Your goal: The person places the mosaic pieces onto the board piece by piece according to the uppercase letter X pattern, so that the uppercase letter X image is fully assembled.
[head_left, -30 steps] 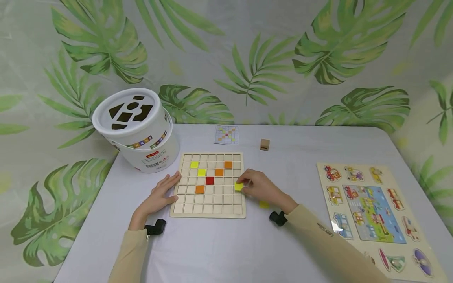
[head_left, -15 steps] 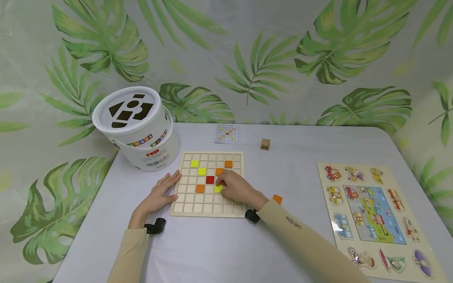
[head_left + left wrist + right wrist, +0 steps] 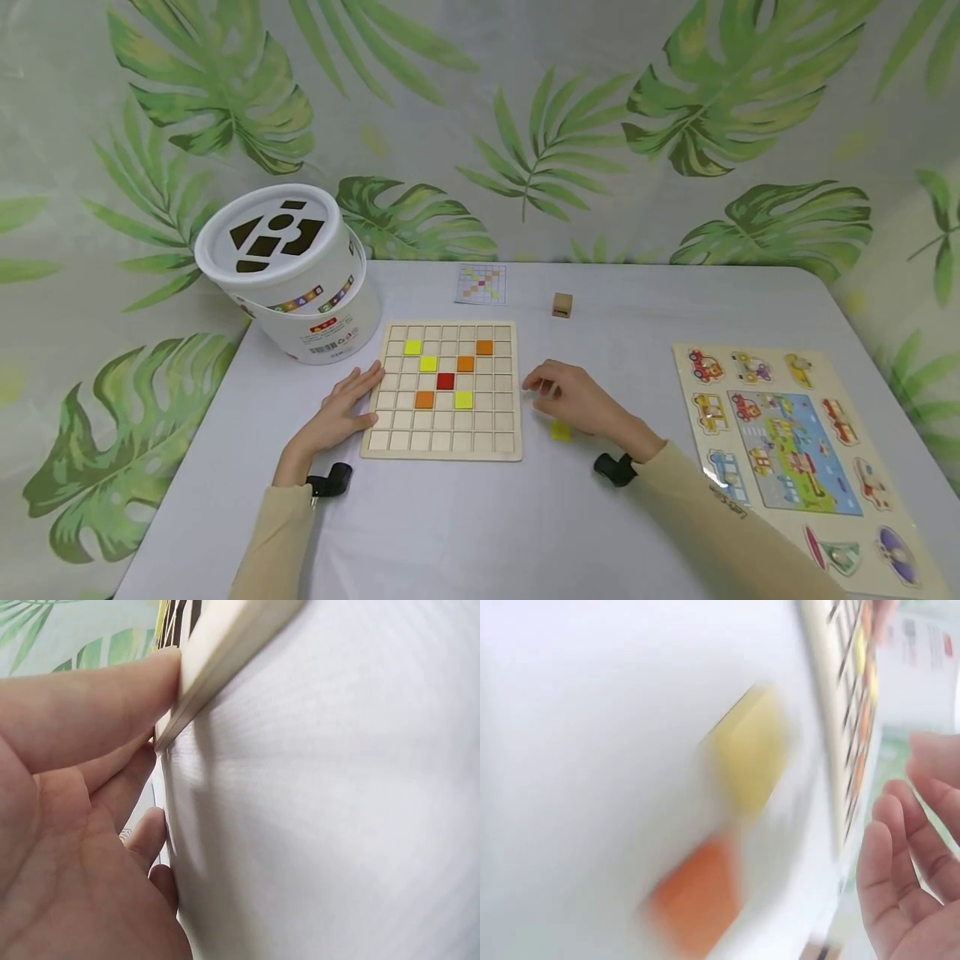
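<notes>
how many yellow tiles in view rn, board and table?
4. Three sit in the wooden grid board: yellow tile, yellow tile, yellow tile. One loose yellow tile lies on the table under the right hand. More may be hidden beneath that hand.

The grid board (image 3: 441,392) lies mid-counter (image 3: 465,525), six tiles (image 3: 446,382) in its cells. The left hand (image 3: 333,417) rests against its left edge; the right hand (image 3: 577,400) hovers just right of it, over a loose tile (image 3: 560,430). Behind-left stands a bucket (image 3: 288,271); behind, a pattern card (image 3: 481,284) and a cube (image 3: 562,305); far right, a vehicle puzzle (image 3: 795,458).
</notes>
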The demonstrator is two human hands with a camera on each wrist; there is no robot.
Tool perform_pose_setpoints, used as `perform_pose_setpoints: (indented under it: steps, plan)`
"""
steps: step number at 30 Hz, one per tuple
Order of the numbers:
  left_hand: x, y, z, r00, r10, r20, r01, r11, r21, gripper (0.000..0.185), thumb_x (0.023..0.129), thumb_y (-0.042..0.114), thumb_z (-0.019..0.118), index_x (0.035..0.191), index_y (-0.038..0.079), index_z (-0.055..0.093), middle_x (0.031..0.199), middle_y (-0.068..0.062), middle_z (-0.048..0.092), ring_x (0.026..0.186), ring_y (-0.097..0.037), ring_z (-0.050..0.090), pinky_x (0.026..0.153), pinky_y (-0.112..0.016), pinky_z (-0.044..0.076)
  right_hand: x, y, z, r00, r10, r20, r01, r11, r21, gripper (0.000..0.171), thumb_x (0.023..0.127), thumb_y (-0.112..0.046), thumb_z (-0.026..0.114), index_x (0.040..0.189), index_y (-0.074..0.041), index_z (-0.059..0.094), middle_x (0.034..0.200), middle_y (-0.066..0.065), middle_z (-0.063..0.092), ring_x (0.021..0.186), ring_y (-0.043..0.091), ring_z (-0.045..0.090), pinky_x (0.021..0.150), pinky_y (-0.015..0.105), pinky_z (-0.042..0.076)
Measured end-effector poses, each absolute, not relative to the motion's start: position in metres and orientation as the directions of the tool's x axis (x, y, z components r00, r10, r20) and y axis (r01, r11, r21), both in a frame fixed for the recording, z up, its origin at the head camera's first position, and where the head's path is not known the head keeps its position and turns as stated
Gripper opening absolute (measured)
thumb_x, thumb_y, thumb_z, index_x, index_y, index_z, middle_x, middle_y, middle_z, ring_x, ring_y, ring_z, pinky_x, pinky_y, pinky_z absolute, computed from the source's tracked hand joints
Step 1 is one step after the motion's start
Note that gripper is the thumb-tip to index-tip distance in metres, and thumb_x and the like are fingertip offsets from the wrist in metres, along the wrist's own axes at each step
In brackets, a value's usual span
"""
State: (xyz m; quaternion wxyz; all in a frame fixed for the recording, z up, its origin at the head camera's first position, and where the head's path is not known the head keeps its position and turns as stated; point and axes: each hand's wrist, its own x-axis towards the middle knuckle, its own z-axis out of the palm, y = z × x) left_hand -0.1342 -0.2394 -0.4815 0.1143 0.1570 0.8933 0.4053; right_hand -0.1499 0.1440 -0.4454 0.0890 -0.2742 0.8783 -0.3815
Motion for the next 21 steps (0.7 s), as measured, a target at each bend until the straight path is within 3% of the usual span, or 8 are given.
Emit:
perform_pose_setpoints:
  steps: [9, 14, 21]
  plan:
    - [-0.134, -0.239, -0.482, -0.924, 0.379, -0.060, 0.209, 0.630, 0.748, 0.068, 0.081, 0.007, 0.061, 0.141, 0.006, 0.029, 0.148, -0.007, 0.017, 0.134, -0.035, 0.002, 0.096, -0.062, 0.001, -0.123, 0.212, -0.459, -0.860, -0.508, 0.060, -0.410, 0.615, -0.673, 0.026, 0.073, 0.000, 0.070, 0.097, -0.006, 0.062, 0.088, 0.001, 0.058, 0.077, 0.017, 0.052, 0.063, 0.024, 0.046]
    - [-0.133, -0.240, -0.482, -0.923, 0.384, -0.024, 0.237, 0.617, 0.750, 0.067, 0.081, 0.011, 0.061, 0.140, 0.005, 0.030, 0.148, -0.009, 0.019, 0.134, -0.037, 0.003, 0.095, -0.063, 0.001, -0.115, 0.219, -0.468, -0.862, -0.503, 0.058, -0.419, 0.643, -0.642, 0.028, 0.071, -0.005, 0.074, 0.097, -0.007, 0.062, 0.088, -0.002, 0.055, 0.077, 0.014, 0.050, 0.063, 0.023, 0.044]
    - [-0.131, -0.240, -0.485, -0.918, 0.397, 0.029, 0.270, 0.568, 0.777, 0.067, 0.081, 0.015, 0.060, 0.141, 0.010, 0.030, 0.148, -0.003, 0.019, 0.134, -0.034, 0.003, 0.093, -0.065, -0.001, -0.114, 0.212, -0.469, -0.886, -0.462, 0.033, -0.373, 0.671, -0.641, 0.026, 0.071, 0.001, 0.069, 0.093, -0.010, 0.060, 0.084, -0.003, 0.052, 0.076, 0.012, 0.048, 0.064, 0.024, 0.044]
